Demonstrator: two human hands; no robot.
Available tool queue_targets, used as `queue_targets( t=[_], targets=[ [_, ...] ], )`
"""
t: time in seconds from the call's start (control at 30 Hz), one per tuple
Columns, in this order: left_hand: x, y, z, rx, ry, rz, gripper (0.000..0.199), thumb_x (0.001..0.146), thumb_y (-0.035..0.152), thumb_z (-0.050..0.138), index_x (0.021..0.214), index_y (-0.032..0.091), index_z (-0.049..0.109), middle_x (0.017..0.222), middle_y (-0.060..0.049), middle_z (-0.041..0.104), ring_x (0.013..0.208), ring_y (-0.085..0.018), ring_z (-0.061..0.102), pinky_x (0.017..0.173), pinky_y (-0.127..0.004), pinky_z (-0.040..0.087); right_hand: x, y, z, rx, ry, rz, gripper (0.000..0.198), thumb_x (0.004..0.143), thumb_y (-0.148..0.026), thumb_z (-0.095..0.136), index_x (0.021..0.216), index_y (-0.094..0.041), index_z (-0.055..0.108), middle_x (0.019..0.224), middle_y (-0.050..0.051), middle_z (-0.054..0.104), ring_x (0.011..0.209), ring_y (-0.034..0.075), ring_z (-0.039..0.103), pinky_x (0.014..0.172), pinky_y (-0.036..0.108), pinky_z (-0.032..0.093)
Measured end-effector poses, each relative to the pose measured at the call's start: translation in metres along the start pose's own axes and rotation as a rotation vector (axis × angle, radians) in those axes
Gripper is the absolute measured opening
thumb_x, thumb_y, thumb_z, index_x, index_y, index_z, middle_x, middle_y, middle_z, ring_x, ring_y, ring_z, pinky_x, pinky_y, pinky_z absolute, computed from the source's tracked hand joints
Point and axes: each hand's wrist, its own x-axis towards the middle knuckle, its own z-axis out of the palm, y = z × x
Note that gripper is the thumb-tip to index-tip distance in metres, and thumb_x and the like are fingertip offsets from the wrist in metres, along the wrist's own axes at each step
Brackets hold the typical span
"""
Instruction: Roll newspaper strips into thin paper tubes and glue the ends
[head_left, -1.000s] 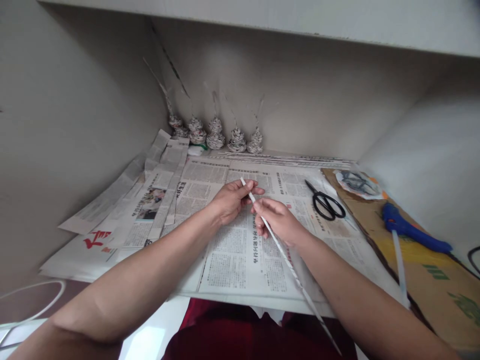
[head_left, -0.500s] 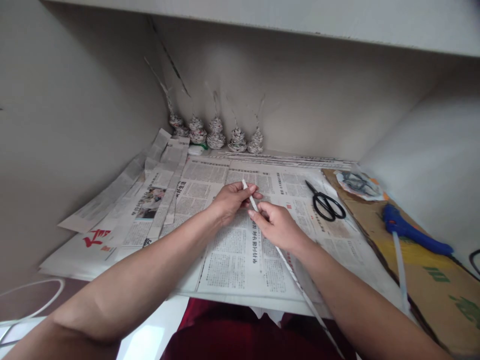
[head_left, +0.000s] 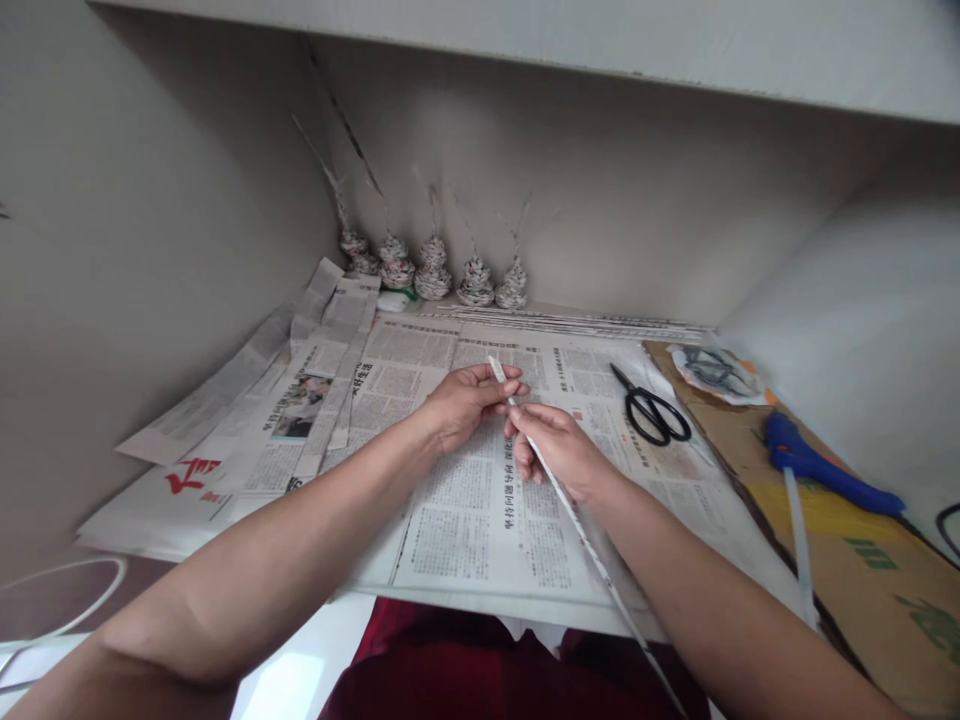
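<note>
A long, thin rolled newspaper tube [head_left: 581, 530] runs from the middle of the work surface down past the front edge. Near its upper end, my left hand [head_left: 474, 402] pinches it between thumb and fingers, with the tip sticking out beyond them. Just below, my right hand [head_left: 559, 447] grips the same tube with thumb and forefinger, its other fingers curled loosely underneath. Both hands are close together above spread newspaper sheets [head_left: 480, 530]. To the right of them lie black-handled scissors [head_left: 654, 412], blades pointing up and left.
Several woven paper gourd shapes [head_left: 433, 270] stand along the back wall. Rolled paper tubes [head_left: 585, 322] lie before it. Cut newspaper strips [head_left: 247, 370] are on the left. A blue glue gun [head_left: 825, 470] rests on cardboard [head_left: 885, 600] at right. A shelf [head_left: 525, 40] overhangs the back.
My right hand has turned and its lower fingers have loosened from the tube, exposing more of it. The tube's tip has shifted slightly to the right; my left hand stays nearly in place.
</note>
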Motion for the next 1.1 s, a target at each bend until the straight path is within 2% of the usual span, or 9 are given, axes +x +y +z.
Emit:
queue_targets(
  t=[0.23, 0.37, 0.47, 0.53, 0.67, 0.77, 0.9, 1.1],
  targets=[
    [-0.002, 0.0, 0.002, -0.021, -0.007, -0.019, 0.026, 0.073, 0.01, 0.069, 0.098, 0.008, 0.062, 0.084, -0.009, 0.067, 0.064, -0.009, 0.06, 0.06, -0.02, 0.046, 0.001, -0.001, -0.002, 0.161, -0.053, 0.015, 0.033, 0.081, -0.052, 0.052, 0.075, -0.019, 0.05, 0.046, -0.006, 0.049, 0.037, 0.011, 0.051, 0.031, 0.018, 0.029],
    [-0.002, 0.0, 0.002, -0.064, -0.016, -0.033, 0.026, 0.073, 0.009, 0.069, 0.097, 0.009, 0.061, 0.087, -0.009, 0.068, 0.062, -0.009, 0.06, 0.059, -0.02, 0.047, 0.001, -0.001, -0.001, 0.162, -0.057, 0.027, 0.037, 0.081, -0.056, 0.049, 0.076, -0.019, 0.05, 0.044, -0.006, 0.048, 0.037, 0.011, 0.051, 0.033, 0.018, 0.031],
    [-0.002, 0.0, 0.001, -0.086, -0.031, -0.048, 0.017, 0.074, 0.009, 0.068, 0.09, 0.009, 0.061, 0.087, -0.009, 0.067, 0.063, -0.008, 0.06, 0.058, -0.017, 0.048, 0.001, -0.001, -0.004, 0.103, -0.05, 0.043, 0.042, 0.081, -0.061, 0.047, 0.075, -0.019, 0.051, 0.045, -0.005, 0.048, 0.038, 0.012, 0.051, 0.033, 0.02, 0.031],
    [-0.001, 0.001, 0.002, -0.092, -0.008, -0.053, 0.012, 0.074, 0.008, 0.067, 0.085, 0.008, 0.061, 0.08, -0.007, 0.066, 0.062, -0.007, 0.059, 0.056, -0.014, 0.047, 0.001, -0.003, -0.008, -0.013, 0.049, -0.017, 0.044, 0.08, -0.062, 0.047, 0.072, -0.019, 0.052, 0.048, -0.004, 0.049, 0.04, 0.012, 0.049, 0.035, 0.021, 0.033],
    [-0.003, -0.001, 0.007, -0.126, 0.054, -0.067, 0.012, 0.076, 0.004, 0.064, 0.085, 0.009, 0.059, 0.072, -0.003, 0.062, 0.061, -0.006, 0.06, 0.06, -0.015, 0.051, 0.003, -0.007, -0.014, -0.284, 0.393, -0.297, 0.035, 0.074, -0.055, 0.06, 0.074, -0.02, 0.052, 0.062, -0.002, 0.053, 0.054, 0.011, 0.05, 0.05, 0.023, 0.041],
    [-0.008, -0.007, 0.015, -0.102, 0.068, -0.081, 0.017, 0.076, 0.003, 0.063, 0.09, 0.01, 0.056, 0.075, -0.005, 0.064, 0.068, -0.011, 0.064, 0.065, -0.021, 0.054, 0.004, -0.009, -0.014, -0.365, 0.466, -0.406, 0.031, 0.074, -0.05, 0.063, 0.08, -0.02, 0.055, 0.074, 0.001, 0.059, 0.067, 0.013, 0.054, 0.063, 0.024, 0.045],
    [-0.013, -0.015, 0.022, -0.039, 0.023, -0.093, 0.027, 0.074, 0.006, 0.067, 0.097, 0.011, 0.053, 0.076, -0.006, 0.066, 0.071, -0.013, 0.066, 0.068, -0.024, 0.056, 0.008, -0.005, -0.014, -0.332, 0.398, -0.345, 0.028, 0.075, -0.047, 0.061, 0.075, -0.019, 0.058, 0.069, 0.001, 0.059, 0.063, 0.013, 0.054, 0.06, 0.025, 0.044],
    [-0.011, -0.021, 0.019, -0.029, -0.028, -0.131, 0.027, 0.073, 0.005, 0.068, 0.096, 0.01, 0.055, 0.077, -0.007, 0.066, 0.071, -0.013, 0.067, 0.071, -0.024, 0.056, 0.014, 0.003, -0.019, -0.066, 0.34, -0.23, 0.026, 0.072, -0.043, 0.064, 0.069, -0.019, 0.058, 0.055, -0.003, 0.052, 0.049, 0.01, 0.048, 0.046, 0.022, 0.041]
  ],
)
